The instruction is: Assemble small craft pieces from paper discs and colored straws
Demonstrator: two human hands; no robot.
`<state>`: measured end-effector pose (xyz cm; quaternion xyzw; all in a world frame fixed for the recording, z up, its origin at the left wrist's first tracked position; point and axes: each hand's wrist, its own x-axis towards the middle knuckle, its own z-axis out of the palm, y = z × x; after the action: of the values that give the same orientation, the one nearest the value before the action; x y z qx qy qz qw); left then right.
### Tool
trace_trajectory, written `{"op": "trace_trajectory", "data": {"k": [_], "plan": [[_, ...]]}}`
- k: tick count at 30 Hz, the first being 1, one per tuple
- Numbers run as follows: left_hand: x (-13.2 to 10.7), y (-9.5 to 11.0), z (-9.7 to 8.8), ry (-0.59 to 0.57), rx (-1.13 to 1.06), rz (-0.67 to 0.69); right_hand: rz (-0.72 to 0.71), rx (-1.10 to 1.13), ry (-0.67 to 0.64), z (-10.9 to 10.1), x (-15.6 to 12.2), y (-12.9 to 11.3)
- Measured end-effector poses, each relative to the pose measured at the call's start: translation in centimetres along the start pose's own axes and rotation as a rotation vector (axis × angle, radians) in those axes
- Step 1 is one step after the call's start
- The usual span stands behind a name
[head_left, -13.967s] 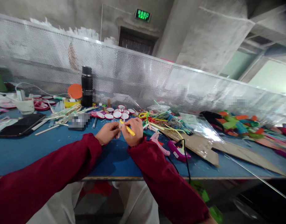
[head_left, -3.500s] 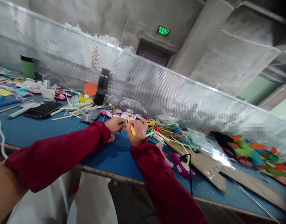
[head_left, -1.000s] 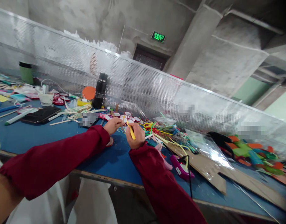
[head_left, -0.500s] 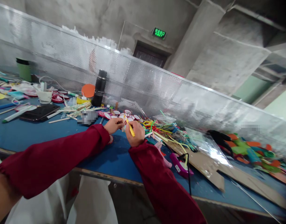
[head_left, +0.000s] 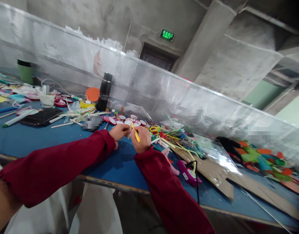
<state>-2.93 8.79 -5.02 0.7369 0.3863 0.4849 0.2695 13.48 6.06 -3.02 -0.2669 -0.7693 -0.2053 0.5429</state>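
Over the blue tabletop [head_left: 125, 167], my two hands come together near the middle. My right hand [head_left: 142, 139] is closed round a slim yellow tool [head_left: 136, 134], its upper end leaning toward the left fingers; its exact kind is unclear. My left hand [head_left: 119, 131] pinches with thumb and forefinger right beside it. Whatever sits in that pinch is small, pale and mostly hidden. Just behind the hands lie several round white discs with red rims [head_left: 133, 117]. Tangled coloured cords [head_left: 172, 133] lie to the right of my right hand.
A black bottle [head_left: 104, 92] stands behind the hands at left, near thin wooden sticks [head_left: 84, 112] and a dark phone [head_left: 42, 117]. On the right are a purple device [head_left: 188, 174] with a black cable and cardboard strips [head_left: 213, 172]. A perforated metal screen [head_left: 149, 83] bounds the back.
The upper end of the yellow tool has shifted slightly between the fingertips. Both hands stay nearly in the same place.
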Motion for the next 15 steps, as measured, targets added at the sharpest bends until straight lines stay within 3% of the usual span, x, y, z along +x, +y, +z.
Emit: {"op": "trace_trajectory", "data": {"k": [15], "plan": [[-0.07,0.29,-0.23,0.011,0.054,0.007,-0.004,-0.017,-0.004,0.09,-0.03,0.12]]}}
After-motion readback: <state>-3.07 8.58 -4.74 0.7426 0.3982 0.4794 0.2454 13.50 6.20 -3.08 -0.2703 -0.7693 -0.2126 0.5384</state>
